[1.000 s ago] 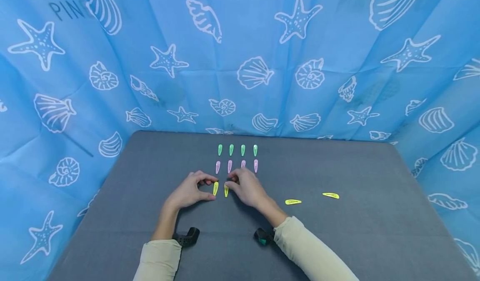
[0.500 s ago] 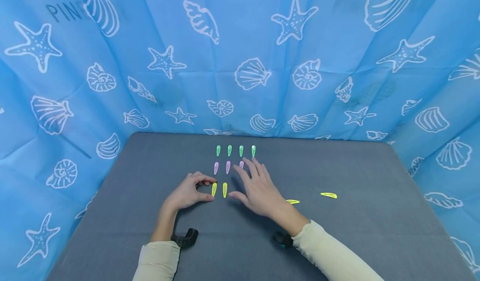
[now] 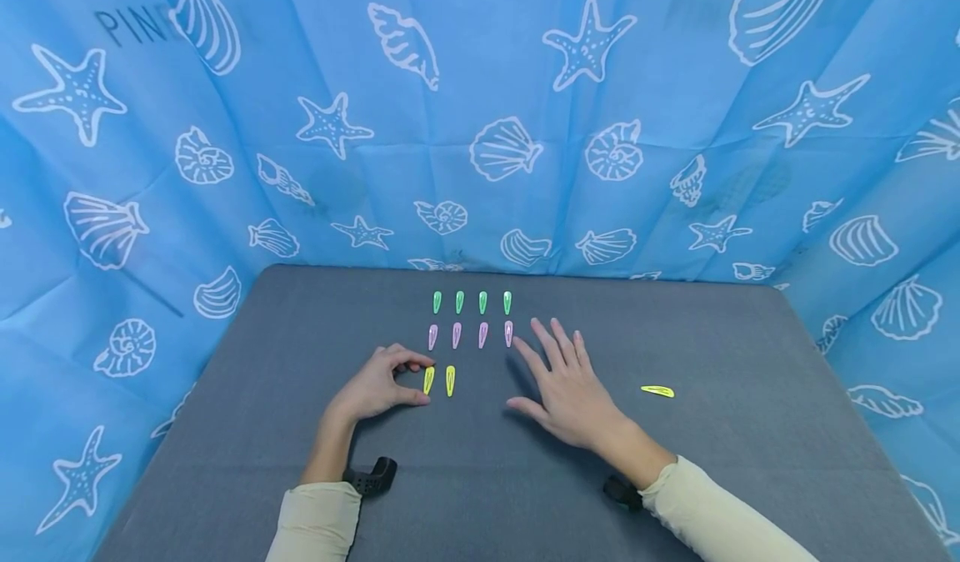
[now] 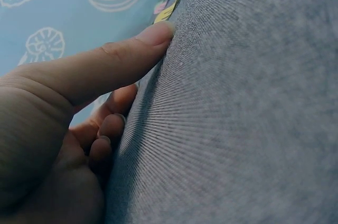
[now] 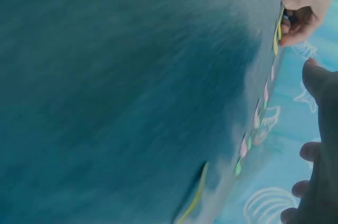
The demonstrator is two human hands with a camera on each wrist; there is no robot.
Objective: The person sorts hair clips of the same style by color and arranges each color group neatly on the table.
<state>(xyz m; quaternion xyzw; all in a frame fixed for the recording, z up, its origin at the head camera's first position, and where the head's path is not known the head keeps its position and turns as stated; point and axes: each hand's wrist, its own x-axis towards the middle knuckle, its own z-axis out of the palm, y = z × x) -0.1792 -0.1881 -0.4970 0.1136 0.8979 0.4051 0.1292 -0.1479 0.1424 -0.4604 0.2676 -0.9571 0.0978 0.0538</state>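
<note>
My left hand (image 3: 382,383) rests on the table and pinches a yellow hair clip (image 3: 429,380) lengthwise, thumb at the near end and index finger at the far end. In the left wrist view the thumb (image 4: 124,57) reaches to a yellow clip (image 4: 166,14) at table level. Just right of the held clip, a second yellow hair clip (image 3: 450,381) lies parallel to it. My right hand (image 3: 570,395) is over the table, fingers spread, holding nothing. It hides a spot where another yellow clip lay. One yellow hair clip (image 5: 195,195) shows low in the right wrist view.
Behind the yellow pair lies a row of several pink hair clips (image 3: 457,335). A row of several green hair clips (image 3: 460,302) is farther back. A loose yellow clip (image 3: 657,391) lies at the right on the grey table (image 3: 750,462). A blue shell-print curtain (image 3: 450,87) hangs behind.
My right hand has let go of the second yellow clip and moved right, its fingers spreading, now covering a loose yellow clip. The left hand has kept its place at the first clip.
</note>
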